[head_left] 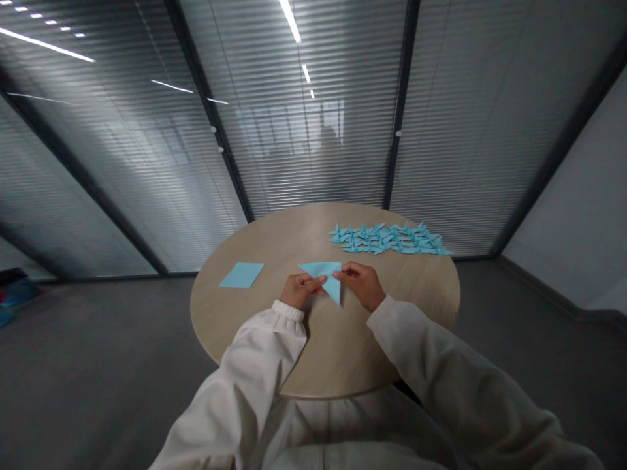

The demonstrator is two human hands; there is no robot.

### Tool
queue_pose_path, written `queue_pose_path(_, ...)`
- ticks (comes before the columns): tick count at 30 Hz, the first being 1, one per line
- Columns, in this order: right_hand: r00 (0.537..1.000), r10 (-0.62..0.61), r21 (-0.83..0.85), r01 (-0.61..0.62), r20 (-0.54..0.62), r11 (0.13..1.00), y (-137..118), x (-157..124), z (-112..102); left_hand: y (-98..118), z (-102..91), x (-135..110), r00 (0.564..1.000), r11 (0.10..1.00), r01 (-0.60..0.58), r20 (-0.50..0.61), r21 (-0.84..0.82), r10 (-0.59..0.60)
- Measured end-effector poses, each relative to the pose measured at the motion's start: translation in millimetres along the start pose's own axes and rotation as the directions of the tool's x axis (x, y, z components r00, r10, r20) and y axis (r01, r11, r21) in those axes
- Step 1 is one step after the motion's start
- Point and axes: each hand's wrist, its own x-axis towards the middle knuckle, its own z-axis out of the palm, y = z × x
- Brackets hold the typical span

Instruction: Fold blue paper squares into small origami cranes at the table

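Observation:
Between my two hands is a light blue sheet of paper [326, 269], folded into a triangle, raised over the middle of the round table. My left hand [300, 289] pinches its long slanted edge, thumb on top. On the other side, my right hand [361, 282] grips the triangle near its right edge with thumb and fingertips. One corner of the paper points down toward me, another to the left. The fingers under the paper are partly hidden.
A flat stack or sheet of blue paper [242, 275] lies on the left of the round wooden table [255, 346]. Several folded blue paper cranes [389, 239] stand in rows at the back right. Behind the table are glass partitions with blinds [318, 163].

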Motion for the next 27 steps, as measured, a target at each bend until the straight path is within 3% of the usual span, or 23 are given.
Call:
queue_pose_path(12,0.998,-0.010,0.034,0.008,0.062,0.999,2.3,2.1,-1.6,1.9,4.1,-1.9,0.997,0.999,-0.032,0.064,0.007,0.031)
queue_pose_path(19,0.999,0.029,-0.016,-0.028,0.031,0.999,5.9,2.6,-0.6,0.2,3.5,-0.7,0.999,0.998,-0.013,-0.030,0.054,0.014)
queue_pose_path(27,0.999,0.020,-0.029,-0.019,0.028,0.999,7.5,2.6,-2.8,2.8,5.2,-3.0,0.999,0.997,-0.021,-0.027,0.079,0.023)
